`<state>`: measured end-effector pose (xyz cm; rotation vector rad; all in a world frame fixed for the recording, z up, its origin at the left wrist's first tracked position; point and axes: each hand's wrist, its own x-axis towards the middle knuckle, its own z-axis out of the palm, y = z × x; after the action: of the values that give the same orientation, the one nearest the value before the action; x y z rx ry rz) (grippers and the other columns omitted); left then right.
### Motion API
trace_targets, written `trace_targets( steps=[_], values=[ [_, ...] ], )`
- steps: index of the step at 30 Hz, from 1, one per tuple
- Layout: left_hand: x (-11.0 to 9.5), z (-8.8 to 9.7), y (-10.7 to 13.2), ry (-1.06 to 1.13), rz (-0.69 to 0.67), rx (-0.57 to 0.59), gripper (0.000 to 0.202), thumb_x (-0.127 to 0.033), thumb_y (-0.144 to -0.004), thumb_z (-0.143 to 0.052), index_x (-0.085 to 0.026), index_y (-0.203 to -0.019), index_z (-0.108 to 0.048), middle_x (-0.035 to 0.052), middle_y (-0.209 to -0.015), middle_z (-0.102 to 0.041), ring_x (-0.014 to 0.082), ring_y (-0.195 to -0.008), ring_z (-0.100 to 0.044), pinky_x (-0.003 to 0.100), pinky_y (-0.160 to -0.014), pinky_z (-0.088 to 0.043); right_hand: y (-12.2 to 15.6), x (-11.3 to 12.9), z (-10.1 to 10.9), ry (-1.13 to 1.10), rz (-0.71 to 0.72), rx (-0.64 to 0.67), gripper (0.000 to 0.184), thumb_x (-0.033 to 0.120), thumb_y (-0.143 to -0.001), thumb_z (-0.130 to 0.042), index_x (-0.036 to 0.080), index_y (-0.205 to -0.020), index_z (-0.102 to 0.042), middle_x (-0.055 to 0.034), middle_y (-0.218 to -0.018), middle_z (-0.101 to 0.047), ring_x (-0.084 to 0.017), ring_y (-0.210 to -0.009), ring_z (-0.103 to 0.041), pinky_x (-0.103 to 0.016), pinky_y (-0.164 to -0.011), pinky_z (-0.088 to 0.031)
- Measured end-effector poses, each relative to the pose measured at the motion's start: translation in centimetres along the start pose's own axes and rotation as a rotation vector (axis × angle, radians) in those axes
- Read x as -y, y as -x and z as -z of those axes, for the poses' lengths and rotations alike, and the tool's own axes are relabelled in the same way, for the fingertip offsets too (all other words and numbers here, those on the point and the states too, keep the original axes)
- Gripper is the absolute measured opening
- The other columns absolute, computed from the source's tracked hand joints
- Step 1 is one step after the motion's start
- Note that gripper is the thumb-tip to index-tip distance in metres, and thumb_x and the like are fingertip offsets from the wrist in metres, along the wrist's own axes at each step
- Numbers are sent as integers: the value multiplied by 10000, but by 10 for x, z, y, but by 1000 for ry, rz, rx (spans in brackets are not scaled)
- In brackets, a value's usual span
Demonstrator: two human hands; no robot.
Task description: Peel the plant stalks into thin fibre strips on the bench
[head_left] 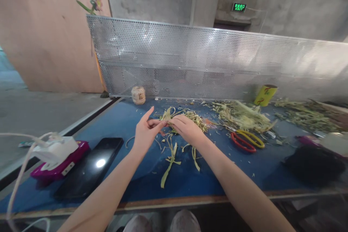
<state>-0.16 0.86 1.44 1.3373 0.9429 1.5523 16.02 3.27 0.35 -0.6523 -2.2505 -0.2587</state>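
The left hand [145,130] and right hand [187,128] meet at the fingertips over the blue tabletop [146,186], both pinching a flat, pale green leaf strip [168,113]; one left finger points upward, while the right fingers curl close together. Just beyond the right hand lies a crumbly heap of plant scraps [199,119], and nearer the person a loose, papery strip [166,174]. To the right rest scissors [244,137] with red and yellow looped handles, beside a tangle of fibrous husks [241,114]. A yellow cylinder [264,96] carries a red mark too small to read. To the left lies a glossy black phone [87,174]. Behind the perforated metal panel [176,56], a green sign [239,7] reads "EXIT" below Chinese characters.
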Motion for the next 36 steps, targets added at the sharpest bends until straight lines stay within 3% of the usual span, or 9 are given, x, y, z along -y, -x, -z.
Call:
trace_targets(
  steps=[5,11,14,22,25,28,31,36],
  values=[
    [6,2,-1,-49,-29,63,882,-255,-591,-689,-113,-1331,-232,40,-715,-651,145,-565,-590,247,-451,-488,3,-4,-3,72,16,4,214,163,-863,-370,166,-984,-547,-101,-899,-567,-179,-880,-509,-328,-796,-442],
    [14,10,-2,-588,-353,160,715,-228,-698,-590,-260,-1325,-248,19,-822,-619,139,-709,-566,215,-517,-436,-2,-4,-4,-78,-27,84,209,155,-858,-375,157,-914,-576,-80,-829,-578,-158,-820,-534,-290,-727,-467],
    [14,13,-3,-718,-411,171,643,-247,-725,-567,-266,-1304,-290,10,-802,-617,138,-705,-561,227,-564,-435,-4,-5,-4,-184,-123,79,166,134,-820,-452,177,-881,-600,-48,-781,-596,-147,-790,-552,-284,-717,-463],
    [10,12,-3,-638,-352,142,613,-270,-735,-554,-232,-1293,-302,12,-798,-621,125,-638,-561,232,-558,-454,-4,-3,-2,-448,-384,27,169,141,-788,-483,190,-860,-628,-19,-762,-584,-84,-561,-519,-232,-573,-451],
    [9,11,-2,-604,-347,150,615,-247,-721,-568,-234,-1283,-321,17,-804,-627,119,-621,-559,245,-580,-470,-5,-1,-1,-426,-409,37,148,149,-788,-479,180,-809,-622,-23,-752,-585,-111,-665,-539,-234,-600,-443],
    [10,11,-3,-481,-258,138,644,-251,-711,-575,-199,-1290,-296,36,-799,-617,135,-629,-574,246,-529,-481,-5,0,-1,-433,-429,41,110,193,-780,-507,173,-817,-608,-34,-792,-584,-125,-724,-542,-240,-617,-441],
    [14,12,-5,-381,-203,134,711,-241,-692,-591,-184,-1308,-240,55,-820,-608,158,-674,-587,220,-459,-458,-5,1,-3,-468,-443,63,134,268,-780,-521,176,-840,-598,-34,-813,-578,-114,-685,-535,-237,-598,-437],
    [19,13,-5,-385,-244,212,739,-200,-702,-572,-219,-1332,-187,82,-942,-601,141,-718,-588,233,-542,-466,-5,-1,-4,-392,-468,142,144,264,-795,-496,171,-765,-602,-16,-720,-546,-107,-627,-491,-242,-584,-405]
  ],
)
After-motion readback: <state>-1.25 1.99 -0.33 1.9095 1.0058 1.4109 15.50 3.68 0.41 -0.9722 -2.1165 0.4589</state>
